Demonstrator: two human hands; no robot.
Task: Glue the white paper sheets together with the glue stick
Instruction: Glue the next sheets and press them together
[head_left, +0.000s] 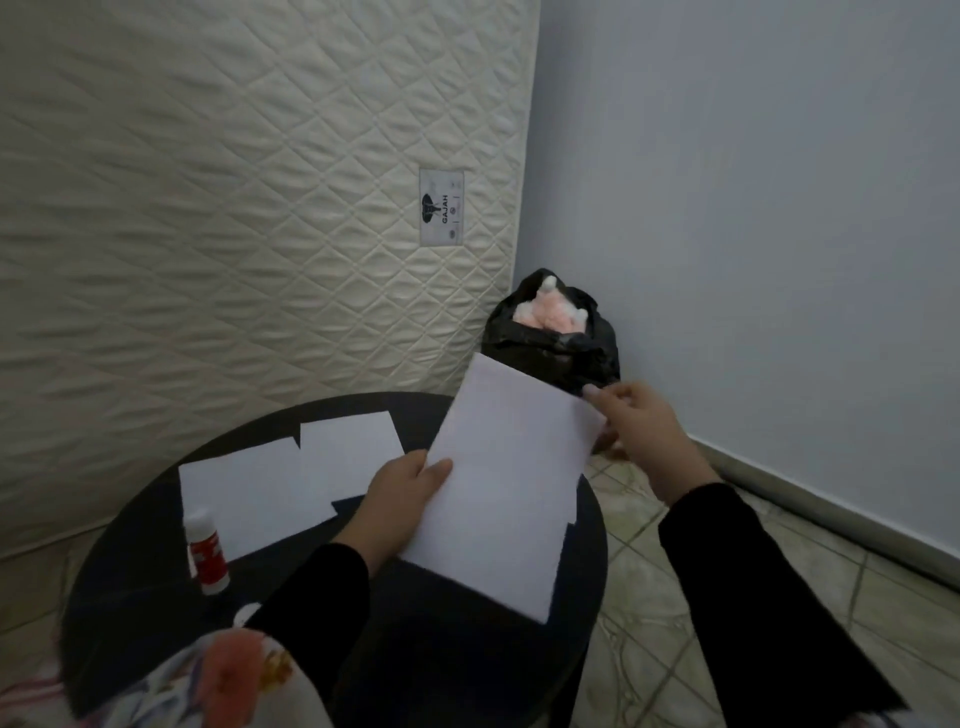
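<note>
A white paper sheet (506, 488) is held tilted above the right half of the round black table (130, 623). My left hand (400, 506) grips its left edge, thumb on top. My right hand (639, 431) pinches its far right edge. Two more white sheets (291, 478) lie flat and overlapping on the far left of the table. A white glue stick with a red label (207, 553) stands upright with its cap on at the table's left, just in front of those sheets.
A quilted mattress (249, 197) leans upright against the wall behind the table. A black plastic bag (550, 332) with pink and white stuff in it sits in the corner on the tiled floor (675, 623). Patterned cloth (218, 680) lies at the table's near edge.
</note>
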